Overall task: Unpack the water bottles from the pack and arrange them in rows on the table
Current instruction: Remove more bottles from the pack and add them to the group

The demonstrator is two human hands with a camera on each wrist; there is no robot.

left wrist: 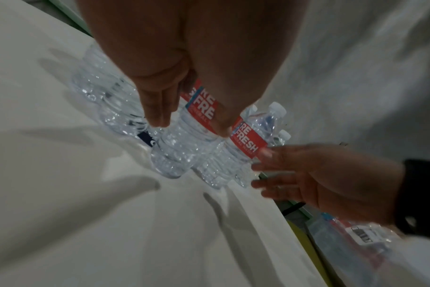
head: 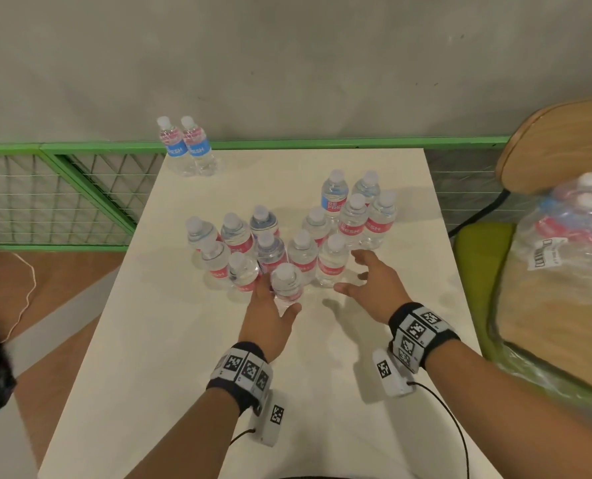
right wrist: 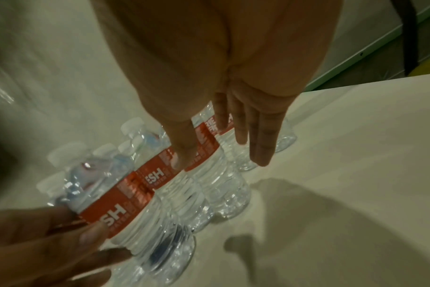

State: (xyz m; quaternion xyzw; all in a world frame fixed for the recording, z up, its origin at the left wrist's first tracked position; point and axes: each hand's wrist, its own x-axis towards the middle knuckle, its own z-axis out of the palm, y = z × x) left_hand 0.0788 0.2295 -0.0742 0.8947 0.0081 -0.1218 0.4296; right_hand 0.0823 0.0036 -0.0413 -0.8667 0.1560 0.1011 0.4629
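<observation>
Several clear water bottles with white caps and red-blue labels stand bunched mid-table (head: 218, 357). My left hand (head: 278, 296) grips the nearest bottle (head: 287, 281) low on its body, fingers on its left and thumb on its right; the left wrist view shows this bottle (left wrist: 182, 143) between them. Just right of it my right hand (head: 349, 271) is open with spread fingers beside another bottle (head: 332, 262), fingertips (left wrist: 264, 154) at its label. Two bottles (head: 187, 146) stand apart at the far left corner. The plastic pack (head: 563, 236) with more bottles lies on a chair to the right.
The wooden chair (head: 563, 140) with a green seat stands close to the table's right edge. A green wire fence (head: 80, 188) runs behind and to the left of the table. A thin cable (head: 28, 288) lies on the floor at left.
</observation>
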